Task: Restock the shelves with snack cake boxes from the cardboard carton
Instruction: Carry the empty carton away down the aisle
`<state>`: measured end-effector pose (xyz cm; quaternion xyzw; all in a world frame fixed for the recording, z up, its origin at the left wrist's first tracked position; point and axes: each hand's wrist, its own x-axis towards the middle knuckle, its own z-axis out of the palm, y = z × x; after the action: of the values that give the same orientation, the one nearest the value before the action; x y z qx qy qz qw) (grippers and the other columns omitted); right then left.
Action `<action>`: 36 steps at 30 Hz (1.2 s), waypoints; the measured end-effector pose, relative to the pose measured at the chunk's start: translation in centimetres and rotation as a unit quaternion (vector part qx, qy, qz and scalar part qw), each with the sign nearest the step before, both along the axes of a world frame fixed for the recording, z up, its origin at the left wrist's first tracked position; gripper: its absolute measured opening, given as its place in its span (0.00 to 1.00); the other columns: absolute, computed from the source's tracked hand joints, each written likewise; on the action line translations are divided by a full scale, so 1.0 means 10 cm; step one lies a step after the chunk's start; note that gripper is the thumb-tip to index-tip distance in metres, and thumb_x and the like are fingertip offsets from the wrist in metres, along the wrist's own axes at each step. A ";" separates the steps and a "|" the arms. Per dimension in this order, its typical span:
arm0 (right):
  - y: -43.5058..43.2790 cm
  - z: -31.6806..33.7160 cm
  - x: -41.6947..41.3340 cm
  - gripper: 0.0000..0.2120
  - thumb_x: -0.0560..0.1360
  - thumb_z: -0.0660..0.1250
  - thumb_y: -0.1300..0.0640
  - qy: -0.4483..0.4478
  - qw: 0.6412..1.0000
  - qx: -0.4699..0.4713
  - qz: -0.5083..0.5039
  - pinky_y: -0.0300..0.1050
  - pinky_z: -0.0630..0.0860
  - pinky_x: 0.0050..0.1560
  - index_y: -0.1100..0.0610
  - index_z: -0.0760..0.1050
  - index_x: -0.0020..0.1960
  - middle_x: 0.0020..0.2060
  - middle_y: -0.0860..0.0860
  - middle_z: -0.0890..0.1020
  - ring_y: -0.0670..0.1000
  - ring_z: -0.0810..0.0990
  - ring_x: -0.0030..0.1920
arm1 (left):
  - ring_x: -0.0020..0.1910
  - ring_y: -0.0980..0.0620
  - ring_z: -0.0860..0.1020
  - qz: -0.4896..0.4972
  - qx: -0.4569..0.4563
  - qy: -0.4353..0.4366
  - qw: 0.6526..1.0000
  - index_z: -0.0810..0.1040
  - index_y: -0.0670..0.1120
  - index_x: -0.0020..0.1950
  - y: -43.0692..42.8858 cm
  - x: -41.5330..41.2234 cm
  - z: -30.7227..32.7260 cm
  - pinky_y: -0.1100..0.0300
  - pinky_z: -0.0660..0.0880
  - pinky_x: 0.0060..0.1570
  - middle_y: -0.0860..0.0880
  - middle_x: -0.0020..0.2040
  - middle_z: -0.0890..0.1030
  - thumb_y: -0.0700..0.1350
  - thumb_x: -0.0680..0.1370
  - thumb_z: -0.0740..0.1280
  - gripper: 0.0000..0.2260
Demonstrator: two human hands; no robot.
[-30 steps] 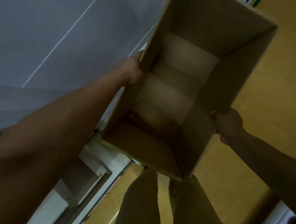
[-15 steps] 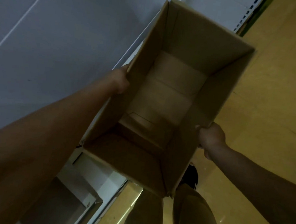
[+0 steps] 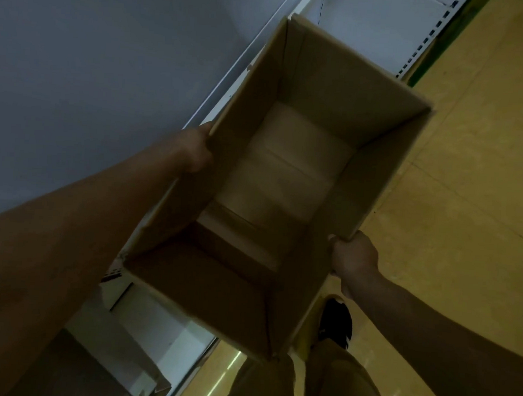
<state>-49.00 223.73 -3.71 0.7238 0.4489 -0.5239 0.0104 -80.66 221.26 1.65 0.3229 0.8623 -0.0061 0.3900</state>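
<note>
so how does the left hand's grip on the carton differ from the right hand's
The left hand holds the cardboard carton's left wall, beside the shelving; the right hand holds the right wall, over the yellow floor. The left hand sits farther along the rim; the right hand is nearer the carton's near end. Both grip the open carton's top rim.

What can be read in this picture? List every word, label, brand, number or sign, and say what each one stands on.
No text can be read anywhere in this view.
carton: the inside walls and bottom are bare brown, with no print; the dark specks on its outer left edge are too blurred to tell.
shelves: plain white panels, with no label or price tag showing.
floor: no sign or marking.
</note>
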 end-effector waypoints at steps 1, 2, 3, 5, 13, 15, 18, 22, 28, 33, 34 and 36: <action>0.00 -0.02 -0.01 0.04 0.82 0.65 0.54 0.002 1.000 0.002 -0.001 0.61 0.82 0.55 0.51 0.75 0.56 0.49 0.53 0.81 0.56 0.81 0.48 | 0.62 0.37 0.78 0.001 0.001 0.001 1.000 0.61 0.52 0.81 0.01 -0.01 -0.01 0.47 0.78 0.60 0.40 0.68 0.76 0.37 0.80 0.67 0.32; 0.00 -0.03 -0.03 0.04 0.82 0.65 0.54 0.002 1.000 0.004 0.000 0.60 0.82 0.55 0.51 0.76 0.56 0.48 0.52 0.81 0.55 0.81 0.47 | 0.62 0.37 0.78 0.000 0.002 0.003 1.000 0.62 0.51 0.80 0.01 -0.02 -0.03 0.47 0.78 0.60 0.39 0.68 0.76 0.36 0.80 0.67 0.31; 0.01 -0.04 -0.05 0.06 0.82 0.65 0.54 0.003 1.000 0.004 0.001 0.60 0.82 0.54 0.52 0.76 0.58 0.48 0.52 0.81 0.55 0.81 0.46 | 0.61 0.37 0.78 -0.002 0.002 0.005 1.000 0.62 0.51 0.80 0.02 -0.04 -0.04 0.47 0.78 0.60 0.39 0.68 0.76 0.36 0.79 0.67 0.31; 0.03 -0.05 -0.07 0.12 0.82 0.64 0.53 -0.002 1.000 0.001 0.002 0.60 0.82 0.54 0.54 0.77 0.63 0.51 0.53 0.81 0.56 0.81 0.48 | 0.61 0.37 0.78 -0.005 0.000 0.009 1.000 0.63 0.51 0.80 0.04 -0.06 -0.06 0.47 0.78 0.60 0.38 0.67 0.77 0.36 0.79 0.68 0.31; 0.05 -0.07 -0.14 0.14 0.82 0.64 0.53 0.000 1.000 0.001 -0.002 0.60 0.82 0.55 0.55 0.76 0.66 0.55 0.55 0.82 0.58 0.82 0.51 | 0.61 0.36 0.78 -0.032 0.011 0.058 0.998 0.68 0.48 0.76 0.09 -0.05 -0.13 0.45 0.78 0.59 0.38 0.65 0.78 0.36 0.78 0.69 0.27; 0.05 -0.07 -0.14 0.15 0.82 0.65 0.53 -0.008 1.000 -0.004 -0.002 0.60 0.82 0.55 0.56 0.76 0.66 0.56 0.56 0.82 0.59 0.82 0.51 | 0.60 0.36 0.78 -0.057 0.021 0.106 0.993 0.70 0.45 0.74 0.06 0.00 -0.13 0.47 0.77 0.57 0.37 0.63 0.79 0.36 0.78 0.69 0.24; 0.05 -0.06 -0.16 0.14 0.82 0.64 0.53 -0.011 1.000 -0.008 0.000 0.59 0.83 0.54 0.56 0.75 0.66 0.56 0.56 0.82 0.58 0.82 0.49 | 0.59 0.34 0.78 -0.101 0.019 0.169 0.980 0.72 0.40 0.69 0.00 0.05 -0.12 0.44 0.76 0.55 0.35 0.60 0.79 0.38 0.79 0.68 0.19; 0.05 -0.05 -0.22 0.14 0.82 0.65 0.53 -0.015 1.000 -0.010 0.000 0.60 0.83 0.53 0.58 0.75 0.65 0.56 0.57 0.82 0.58 0.82 0.47 | 0.58 0.31 0.78 -0.132 -0.004 0.237 0.963 0.72 0.39 0.67 -0.09 0.11 -0.09 0.42 0.76 0.51 0.34 0.59 0.78 0.38 0.80 0.65 0.15; 0.05 -0.04 -0.31 0.15 0.82 0.64 0.53 -0.014 1.000 -0.021 0.004 0.60 0.83 0.54 0.60 0.75 0.65 0.55 0.58 0.82 0.59 0.82 0.50 | 0.55 0.31 0.79 -0.147 -0.004 0.274 0.951 0.71 0.40 0.66 -0.20 0.05 -0.10 0.42 0.77 0.48 0.35 0.57 0.80 0.37 0.80 0.64 0.15; 0.06 -0.05 -0.35 0.13 0.83 0.63 0.54 -0.010 1.000 -0.022 0.017 0.58 0.84 0.51 0.60 0.76 0.63 0.50 0.57 0.82 0.57 0.83 0.45 | 0.54 0.32 0.79 -0.135 0.009 0.263 0.955 0.71 0.40 0.67 -0.27 0.04 -0.12 0.43 0.76 0.47 0.36 0.57 0.78 0.38 0.80 0.65 0.16; 0.06 -0.04 -0.36 0.12 0.83 0.63 0.55 -0.010 0.999 -0.024 0.021 0.58 0.84 0.51 0.60 0.76 0.62 0.50 0.57 0.82 0.57 0.83 0.45 | 0.54 0.32 0.79 -0.133 0.010 0.264 0.955 0.71 0.40 0.68 -0.28 0.03 -0.14 0.42 0.76 0.46 0.37 0.57 0.78 0.38 0.80 0.66 0.17; 0.07 -0.03 -0.37 0.09 0.83 0.63 0.56 -0.009 0.999 -0.024 0.030 0.58 0.84 0.51 0.59 0.75 0.60 0.48 0.56 0.81 0.58 0.83 0.45 | 0.55 0.32 0.79 -0.129 0.020 0.266 0.955 0.71 0.42 0.70 -0.30 0.00 -0.17 0.41 0.77 0.47 0.37 0.58 0.78 0.38 0.79 0.67 0.19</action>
<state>-52.73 224.46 -4.01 0.7141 0.4580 -0.5273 0.0477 -80.64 218.27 -0.08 0.4259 0.8858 -0.1243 0.1360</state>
